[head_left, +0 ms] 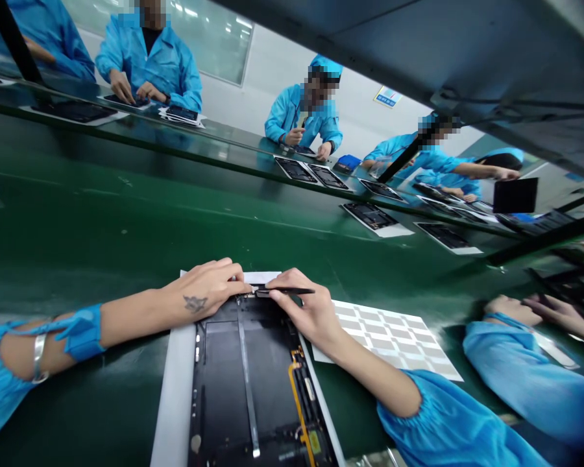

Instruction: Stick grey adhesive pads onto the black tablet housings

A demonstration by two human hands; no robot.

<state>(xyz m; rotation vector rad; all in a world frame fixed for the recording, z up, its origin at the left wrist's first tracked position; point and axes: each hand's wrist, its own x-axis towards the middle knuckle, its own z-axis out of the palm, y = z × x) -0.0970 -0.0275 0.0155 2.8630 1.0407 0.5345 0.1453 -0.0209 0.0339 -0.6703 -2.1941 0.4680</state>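
Observation:
A black tablet housing [219, 383] lies open side up on a white sheet [172, 389] in front of me. A grey flat cable [247, 383] runs down its middle, and an orange flex cable [296, 395] lines its right side. At the far edge, my left hand [214, 285] presses closed fingertips on a small part that they mostly cover. My right hand [304, 308] pinches black tweezers [292, 291], whose tips reach the same spot beside the left fingers.
Right of the housing lies a white sheet of grey stickers [384, 334]. A co-worker's blue sleeve [530, 363] is close on my right. Beyond, more tablet housings [370, 215] lie along the green bench [126, 220], with several co-workers opposite. A grey shelf [370, 39] hangs overhead.

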